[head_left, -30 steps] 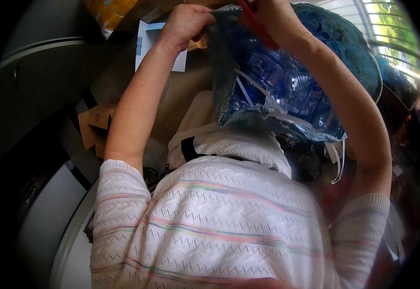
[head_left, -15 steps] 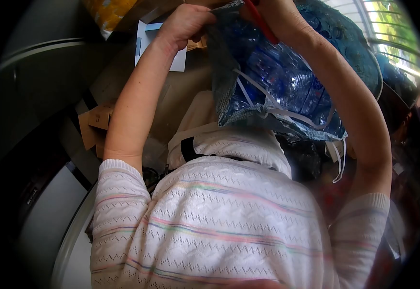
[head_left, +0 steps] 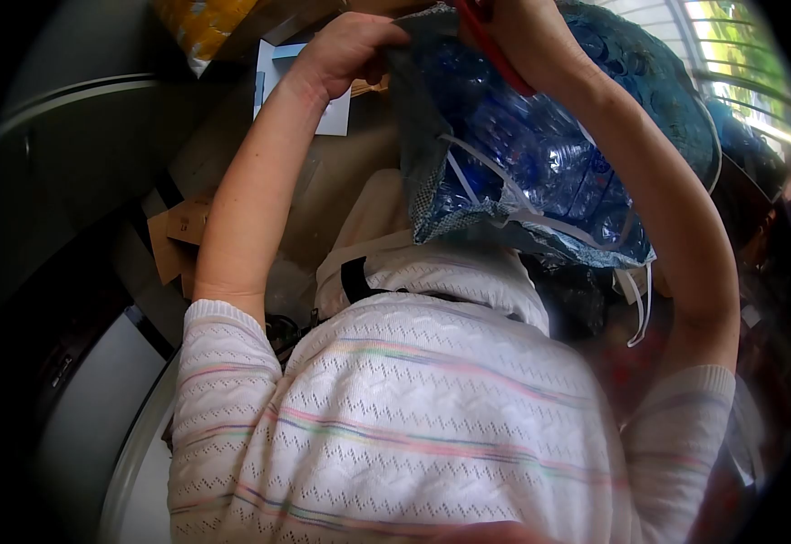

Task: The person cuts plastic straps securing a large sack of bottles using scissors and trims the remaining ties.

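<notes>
A big blue woven bag (head_left: 428, 195) full of clear and blue plastic bottles (head_left: 540, 150) leans in front of me, its mouth facing me. White cord (head_left: 486, 166) runs along its rim. At the top edge, my left hand (head_left: 350, 50) is closed with its fingertips on the bag's rim. My right hand (head_left: 531, 41) is wrapped round what look like red scissors (head_left: 497, 50), over the bag's upper part. The far ends of the scissors and most of the right fingers are cut off by the frame's top.
Left of the bag lies an opened white box (head_left: 279, 68), with brown cardboard (head_left: 178, 238) lower down. A yellow package (head_left: 200, 27) is at upper left. A barred window (head_left: 744, 54) is at upper right. A loose white strap (head_left: 640, 308) hangs below the bag.
My right hand and the red scissors have shifted slightly right and down. The left hand has moved a little, its fingers still at the bag's rim.
</notes>
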{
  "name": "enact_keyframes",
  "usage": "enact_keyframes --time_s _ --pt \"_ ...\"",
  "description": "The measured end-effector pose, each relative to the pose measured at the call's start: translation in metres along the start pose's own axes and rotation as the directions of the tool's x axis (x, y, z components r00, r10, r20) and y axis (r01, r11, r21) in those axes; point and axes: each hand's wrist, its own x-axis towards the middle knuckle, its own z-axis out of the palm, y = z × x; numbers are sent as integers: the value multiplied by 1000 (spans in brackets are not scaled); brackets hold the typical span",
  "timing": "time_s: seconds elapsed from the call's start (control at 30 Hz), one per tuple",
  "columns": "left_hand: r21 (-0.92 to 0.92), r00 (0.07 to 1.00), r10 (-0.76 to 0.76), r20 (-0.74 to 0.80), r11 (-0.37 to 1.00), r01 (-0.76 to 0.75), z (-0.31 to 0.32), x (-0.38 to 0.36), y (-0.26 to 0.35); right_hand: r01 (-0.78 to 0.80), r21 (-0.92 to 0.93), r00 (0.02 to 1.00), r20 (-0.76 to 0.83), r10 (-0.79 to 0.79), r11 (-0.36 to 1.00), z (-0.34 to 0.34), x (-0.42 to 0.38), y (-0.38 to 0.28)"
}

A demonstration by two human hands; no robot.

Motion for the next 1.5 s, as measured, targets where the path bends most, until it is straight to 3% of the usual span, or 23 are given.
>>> enact_keyframes --time_s 0.2,0.3,0.4,0.5,0.6,0.7,0.8,0.9,1.0,1.17,1.27,1.3,1.4,1.43,1.47,1.5 --pt "55 999 34 16 998 -35 -4 0 -2 -17 89 998 61 12 996 -7 -2 -4" --pt "90 998 62 -20 994 -60 -2 -4 4 -70 51 946 320 50 996 -19 -6 -4" --pt "70 994 86 -74 994 -81 -3 -5 6 -278 96 783 599 167 956 -39 -11 -13" --pt "54 988 110 -110 993 -104 -4 -5 5 -197 85 815 568 115 977 -33 -25 3" --pt "18 984 104 -141 995 -102 -2 -7 7 -259 277 850 520 82 925 -26 -34 16" --pt "-17 983 112 -148 993 -116 -1 -7 6 -304 31 736 643 213 952 -27 -24 15" --pt "15 979 134 -153 991 -133 2 -6 7 -288 -53 706 663 250 956 -34 -16 -2" --pt "75 972 159 -171 986 -148 1 -6 5 -466 -103 595 698 398 879 -32 -4 -9" --pt "83 967 178 -183 983 -165 1 -6 4 -388 36 635 735 239 921 -32 -4 1" --pt "162 948 215 -234 970 -180 5 -8 5 -327 -17 683 687 249 945 -26 -3 -1" --pt "501 911 247 -331 864 -52 20 -25 36 -313 -65 661 702 266 948 -25 2 -5" --pt "551 900 297 -319 831 -79 20 -24 35 -307 -79 651 709 270 948 -26 3 -7" --pt "622 876 409 -255 763 -175 12 -19 22 -236 5 754 631 180 972 -17 2 -1" --pt "596 877 425 -225 772 -221 7 -14 13 4 -170 802 589 98 985 -7 2 6" --pt "568 876 442 -195 779 -266 3 -10 6 234 -346 827 562 1 909 9 2 17" --pt "572 885 420 -199 783 -243 4 -11 9 429 -506 827 553 -100 749 15 1 14"
